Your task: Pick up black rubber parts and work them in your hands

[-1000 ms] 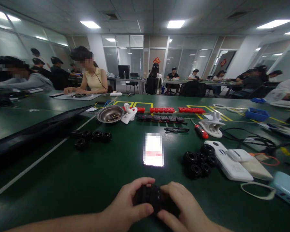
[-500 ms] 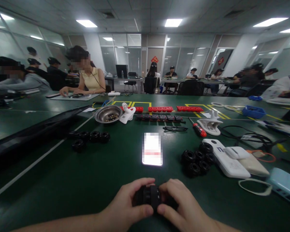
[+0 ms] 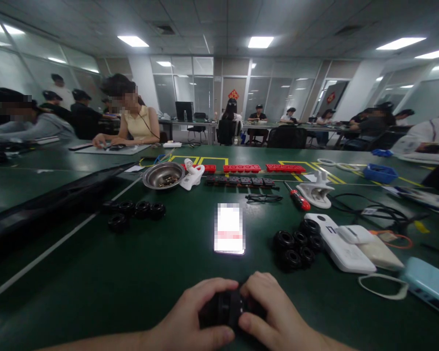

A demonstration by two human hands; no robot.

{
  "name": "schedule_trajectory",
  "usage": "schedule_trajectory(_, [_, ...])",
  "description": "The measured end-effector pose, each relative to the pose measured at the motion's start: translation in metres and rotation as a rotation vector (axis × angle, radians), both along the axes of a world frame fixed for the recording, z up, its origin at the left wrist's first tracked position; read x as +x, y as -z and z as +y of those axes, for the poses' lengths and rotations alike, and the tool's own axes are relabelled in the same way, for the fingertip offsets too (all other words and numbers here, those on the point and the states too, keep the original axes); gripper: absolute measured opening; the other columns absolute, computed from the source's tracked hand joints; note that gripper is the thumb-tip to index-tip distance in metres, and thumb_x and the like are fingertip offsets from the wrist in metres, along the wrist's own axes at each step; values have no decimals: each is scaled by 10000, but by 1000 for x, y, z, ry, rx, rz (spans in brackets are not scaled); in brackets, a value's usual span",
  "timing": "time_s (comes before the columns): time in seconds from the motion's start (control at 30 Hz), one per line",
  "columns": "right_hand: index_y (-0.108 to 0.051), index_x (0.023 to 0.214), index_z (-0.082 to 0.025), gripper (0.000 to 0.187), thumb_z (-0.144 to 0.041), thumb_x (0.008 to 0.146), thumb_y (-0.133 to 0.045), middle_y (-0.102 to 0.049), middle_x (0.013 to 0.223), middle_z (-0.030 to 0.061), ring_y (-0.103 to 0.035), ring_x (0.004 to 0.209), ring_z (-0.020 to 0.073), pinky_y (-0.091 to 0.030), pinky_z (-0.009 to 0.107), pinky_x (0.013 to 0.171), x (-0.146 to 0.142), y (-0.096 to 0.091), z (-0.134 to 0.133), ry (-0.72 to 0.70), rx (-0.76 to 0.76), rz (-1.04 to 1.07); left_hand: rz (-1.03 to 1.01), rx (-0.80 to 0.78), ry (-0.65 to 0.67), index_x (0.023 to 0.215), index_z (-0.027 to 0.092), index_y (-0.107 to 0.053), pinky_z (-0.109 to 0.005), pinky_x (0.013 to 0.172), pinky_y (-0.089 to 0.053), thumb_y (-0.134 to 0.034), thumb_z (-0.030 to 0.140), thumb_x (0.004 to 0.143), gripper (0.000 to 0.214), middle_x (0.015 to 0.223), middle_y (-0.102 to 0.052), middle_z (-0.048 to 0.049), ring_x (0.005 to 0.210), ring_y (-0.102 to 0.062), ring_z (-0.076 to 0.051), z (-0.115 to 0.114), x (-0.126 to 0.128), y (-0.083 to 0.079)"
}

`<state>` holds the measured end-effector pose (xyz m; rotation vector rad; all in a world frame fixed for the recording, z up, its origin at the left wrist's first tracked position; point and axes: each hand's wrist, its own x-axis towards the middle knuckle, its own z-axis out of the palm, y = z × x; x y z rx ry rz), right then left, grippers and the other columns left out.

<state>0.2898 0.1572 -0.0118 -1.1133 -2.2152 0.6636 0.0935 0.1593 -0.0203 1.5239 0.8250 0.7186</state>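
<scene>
Both my hands meet at the near edge of the green table (image 3: 139, 273). My left hand (image 3: 190, 317) and my right hand (image 3: 274, 317) are closed around one small black ribbed round part (image 3: 225, 308), held between thumbs and fingers just above the table. Much of the part is hidden by my fingers. A lit phone (image 3: 229, 228) lies flat just beyond my hands. A cluster of similar black round parts (image 3: 295, 246) sits to the right of the phone, and another group of black round parts (image 3: 133, 212) lies to the left.
A steel bowl (image 3: 163, 175), white clips (image 3: 193, 175), red and black strips (image 3: 241, 168), a red-handled screwdriver (image 3: 296, 197), white power banks (image 3: 342, 243), cables (image 3: 380, 210) and a blue tray (image 3: 380, 172) lie further back. A long black bar (image 3: 51, 204) runs along the left. Other people sit at tables around.
My hands have stayed together on the black part, shifting slightly lower in the picture. The view has tilted a little; nothing on the table has moved.
</scene>
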Motion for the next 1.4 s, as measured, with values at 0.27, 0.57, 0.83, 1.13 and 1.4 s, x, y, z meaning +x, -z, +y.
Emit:
schedule_trajectory(0.27, [-510, 838, -165, 544, -665, 751, -313, -536, 742, 53, -482, 671, 190, -390, 325, 604, 1, 1, -1, 50, -9, 31, -125, -137, -72, 1045, 213, -544, -388, 847, -432, -682, 309, 630, 448, 1065, -580, -81, 987, -545, -252, 2, 3, 3])
schedule_trajectory(0.57, [-506, 708, -173, 381, -523, 809, -393, -535, 700, 31, -482, 685, 181, -365, 331, 646, 0, 1, 2, -3, -60, -4, -20, -53, -82, 1077, 263, -549, -396, 931, -377, -673, 297, 640, 455, 1178, -540, -63, 1102, -468, -262, 1, 0, 5])
schedule_trajectory(0.83, [-511, 835, -171, 431, -578, 773, -384, -531, 766, 56, -471, 713, 206, -371, 350, 641, 2, 1, 0, 43, -52, 6, -116, -185, -120, 1035, 219, -548, -384, 837, -432, -676, 358, 626, 451, 1020, -596, -62, 967, -546, -248, 4, 1, 5])
schedule_trajectory(1.13, [-498, 723, -173, 433, -581, 793, -375, -523, 720, 40, -470, 704, 190, -362, 335, 655, 1, 5, 3, -20, -56, 18, -82, -87, -41, 1090, 254, -527, -390, 931, -365, -671, 288, 648, 466, 1154, -541, -65, 1093, -480, -250, 5, 0, 8])
schedule_trajectory(1.4, [-501, 779, -162, 522, -669, 713, -398, -524, 757, 65, -468, 710, 212, -364, 352, 635, -1, -2, 0, 13, -48, 11, -158, -166, -68, 1014, 210, -566, -384, 836, -420, -681, 340, 632, 420, 1014, -606, -66, 960, -551, -245, 4, 1, 6])
